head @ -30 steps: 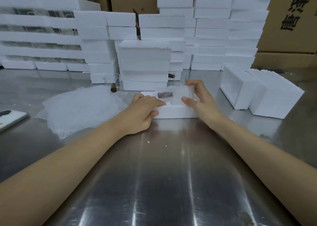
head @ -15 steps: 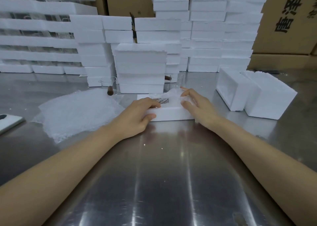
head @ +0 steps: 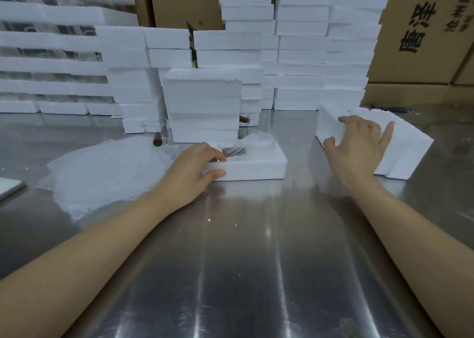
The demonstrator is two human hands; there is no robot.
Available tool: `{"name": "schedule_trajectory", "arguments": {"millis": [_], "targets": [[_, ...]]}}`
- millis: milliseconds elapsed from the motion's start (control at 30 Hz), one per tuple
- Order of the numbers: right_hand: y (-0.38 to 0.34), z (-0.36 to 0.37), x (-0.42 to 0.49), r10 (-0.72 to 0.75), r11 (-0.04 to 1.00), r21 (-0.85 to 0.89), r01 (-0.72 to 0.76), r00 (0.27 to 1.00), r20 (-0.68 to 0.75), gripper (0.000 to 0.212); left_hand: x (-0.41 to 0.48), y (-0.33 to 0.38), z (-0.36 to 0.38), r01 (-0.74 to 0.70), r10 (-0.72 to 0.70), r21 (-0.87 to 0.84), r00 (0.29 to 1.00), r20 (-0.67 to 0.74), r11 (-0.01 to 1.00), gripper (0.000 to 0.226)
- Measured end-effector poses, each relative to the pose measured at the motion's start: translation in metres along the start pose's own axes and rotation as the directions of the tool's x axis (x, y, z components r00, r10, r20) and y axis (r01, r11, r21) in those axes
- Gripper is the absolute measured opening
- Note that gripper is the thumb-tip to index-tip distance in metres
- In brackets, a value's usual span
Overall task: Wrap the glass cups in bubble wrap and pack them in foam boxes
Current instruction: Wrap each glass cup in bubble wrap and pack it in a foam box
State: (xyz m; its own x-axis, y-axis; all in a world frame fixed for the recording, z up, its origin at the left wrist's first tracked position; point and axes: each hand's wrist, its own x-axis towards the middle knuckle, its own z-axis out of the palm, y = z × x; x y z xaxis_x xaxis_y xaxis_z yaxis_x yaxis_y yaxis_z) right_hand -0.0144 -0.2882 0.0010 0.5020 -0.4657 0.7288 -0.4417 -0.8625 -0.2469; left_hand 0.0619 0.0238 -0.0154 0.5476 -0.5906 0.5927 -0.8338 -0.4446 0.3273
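Here, the person's left hand (head: pixel 189 171) grips the left end of an open foam box (head: pixel 256 168) lying flat on the steel table (head: pixel 243 260), thumb pressed on the near wall and fingers curled over the rim. Inside the box lies the wrapped glass cup (head: pixel 259 140), swathed in bubble wrap, with its brown handle (head: pixel 233 151) showing through and pointing toward that hand. The right hand (head: pixel 356 147) is well apart from the box, laid with splayed, fairly straight fingers on two foam pieces (head: pixel 405 147) that stand side by side at the right (thumb against the near face, fingertips over the top, nothing clasped). Left of the box, a loose pile of bubble wrap sheets (head: pixel 107 173) spreads over the table. Just behind the pile stands a bare glass cup (head: pixel 155 127), also brown-handled, beside a stack of foam boxes (head: pixel 202 104). More stacks rise behind, with cardboard cartons (head: pixel 423 29) beyond them.
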Motion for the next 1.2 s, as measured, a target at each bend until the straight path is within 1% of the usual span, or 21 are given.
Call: {"name": "schedule_trajectory", "arguments": {"millis": [100, 167, 200, 267, 333, 400, 467, 533, 600, 633, 667, 700, 767, 833, 867, 967, 1033, 1100, 1200], "targets": [[-0.008, 0.004, -0.004, -0.138, 0.989, -0.056, 0.134, 0.988, -0.071, 0.038, -0.001, -0.001, 0.001, -0.003, 0.003, 0.01, 1.0, -0.001, 1.0, 0.021], [-0.012, 0.003, -0.006, -0.217, 0.976, -0.02, 0.216, 0.971, -0.097, 0.04, -0.001, -0.002, 0.001, 0.003, -0.003, 0.015, 1.0, -0.003, 1.0, 0.021], [-0.014, 0.002, -0.007, -0.242, 0.967, 0.049, 0.249, 0.963, -0.121, 0.042, -0.001, -0.003, 0.002, 0.017, -0.017, 0.011, 1.0, -0.008, 1.0, 0.02], [-0.02, -0.004, -0.008, -0.234, 0.92, 0.269, 0.285, 0.95, -0.207, 0.049, -0.001, -0.003, 0.002, 0.077, -0.077, -0.019, 0.996, -0.032, 0.997, 0.019], [-0.029, -0.011, -0.009, -0.159, 0.812, 0.501, 0.299, 0.94, -0.303, 0.055, -0.001, -0.004, 0.002, 0.174, -0.179, -0.09, 0.982, -0.051, 0.981, 0.018], [-0.042, -0.019, -0.01, -0.09, 0.724, 0.609, 0.323, 0.92, -0.38, 0.055, -0.001, -0.004, 0.001, 0.269, -0.277, -0.185, 0.961, -0.016, 0.945, 0.02], [-0.056, -0.024, -0.014, -0.098, 0.684, 0.63, 0.368, 0.902, -0.422, 0.049, -0.001, -0.002, -0.001, 0.298, -0.302, -0.229, 0.953, 0.02, 0.927, 0.02], [-0.068, -0.024, -0.023, -0.219, 0.624, 0.639, 0.449, 0.886, -0.409, 0.044, -0.001, 0.0, -0.002, 0.306, -0.304, -0.243, 0.951, 0.045, 0.921, 0.019], [-0.072, -0.019, -0.032, -0.387, 0.56, 0.651, 0.513, 0.856, -0.342, 0.044, -0.002, 0.002, -0.003, 0.32, -0.316, -0.255, 0.947, 0.059, 0.912, 0.019], [-0.073, -0.016, -0.035, -0.439, 0.551, 0.671, 0.496, 0.856, -0.273, 0.049, -0.002, 0.002, -0.003, 0.328, -0.324, -0.259, 0.944, 0.059, 0.908, 0.019], [-0.073, -0.014, -0.035, -0.452, 0.556, 0.704, 0.442, 0.872, -0.191, 0.055, -0.002, 0.003, -0.003, 0.338, -0.335, -0.263, 0.94, 0.058, 0.904, 0.019], [-0.072, -0.014, -0.035, -0.435, 0.561, 0.738, 0.375, 0.892, -0.123, 0.06, -0.001, 0.003, -0.003, 0.35, -0.347, -0.268, 0.936, 0.06, 0.897, 0.019], [-0.067, -0.014, -0.029, -0.389, 0.574, 0.757, 0.313, 0.917, -0.085, 0.055, -0.001, 0.003, -0.004, 0.372, -0.366, -0.281, 0.928, 0.075, 0.885, 0.019], [-0.061, -0.016, -0.025, -0.397, 0.582, 0.76, 0.29, 0.917, -0.046, 0.047, -0.001, 0.002, -0.004, 0.381, -0.37, -0.284, 0.924, 0.091, 0.88, 0.019], [-0.059, -0.016, -0.025, -0.409, 0.569, 0.785, 0.245, 0.913, 0.011, 0.046, -0.001, 0.002, -0.004, 0.381, -0.369, -0.283, 0.925, 0.097, 0.88, 0.019], [-0.061, -0.019, -0.031, -0.411, 0.499, 0.866, 0.016, 0.884, 0.221, 0.047, -0.001, 0.002, -0.003, 0.35, -0.34, -0.276, 0.936, 0.085, 0.895, 0.017], [-0.064, -0.016, -0.034, -0.371, 0.453, 0.887, -0.087, 0.886, 0.277, 0.04, -0.001, 0.002, -0.002, 0.307, -0.301, -0.272, 0.951, 0.065, 0.912, 0.016], [-0.066, -0.012, -0.033, -0.314, 0.409, 0.896, -0.175, 0.895, 0.318, 0.031, -0.001, 0.004, -0.002, 0.284, -0.275, -0.287, 0.959, 0.074, 0.915, 0.014], [-0.064, -0.006, -0.031, -0.253, 0.366, 0.894, -0.257, 0.898, 0.361, 0.029, -0.001, 0.004, -0.003, 0.286, -0.267, -0.321, 0.958, 0.104, 0.903, 0.007]]}}
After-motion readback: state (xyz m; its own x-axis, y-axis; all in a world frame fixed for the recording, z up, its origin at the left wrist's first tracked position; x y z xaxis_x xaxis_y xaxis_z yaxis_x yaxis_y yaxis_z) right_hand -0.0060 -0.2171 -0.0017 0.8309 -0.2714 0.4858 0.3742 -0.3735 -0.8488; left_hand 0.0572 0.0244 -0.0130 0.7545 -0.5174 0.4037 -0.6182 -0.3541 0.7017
